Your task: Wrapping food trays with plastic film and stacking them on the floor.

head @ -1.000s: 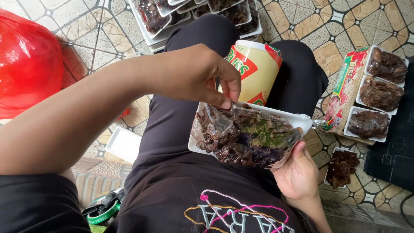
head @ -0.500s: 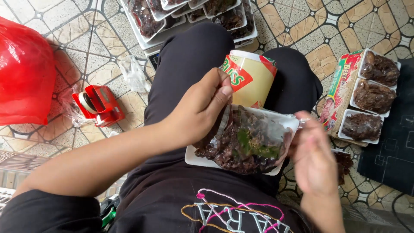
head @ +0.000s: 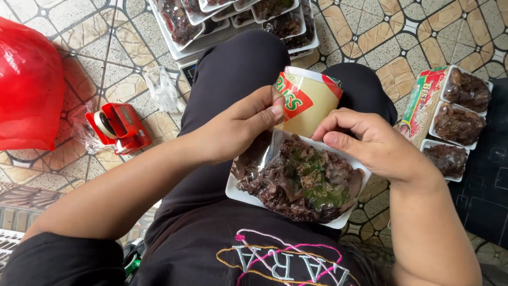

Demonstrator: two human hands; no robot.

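Your view looks down onto a patterned tiled floor (head: 402, 37), with your lap in black trousers (head: 233, 69) filling the centre. A large red plastic bag (head: 29, 87) lies at the far left edge. At the top, a stack of filled white trays (head: 185, 26) sits just beyond your knees. At the right, 3 more filled trays (head: 455, 119) lie in a row beside a printed wrapper (head: 420, 103).

A white tray of dark food (head: 296, 182), covered with clear film and showing a green patch in the middle, rests on your lap. A cylindrical roll with a red, green and yellow label (head: 307, 100) stands just behind the tray, between your knees.

A red tape dispenser (head: 119, 127) sits on the floor to the left, near a crumpled clear bag (head: 161, 87).

Your left hand (head: 238, 127) pinches the film at the tray's far left corner, thumb against forefinger. Your right hand (head: 370, 143) is curled, fingertips closed on the film at the tray's far edge, touching the roll.
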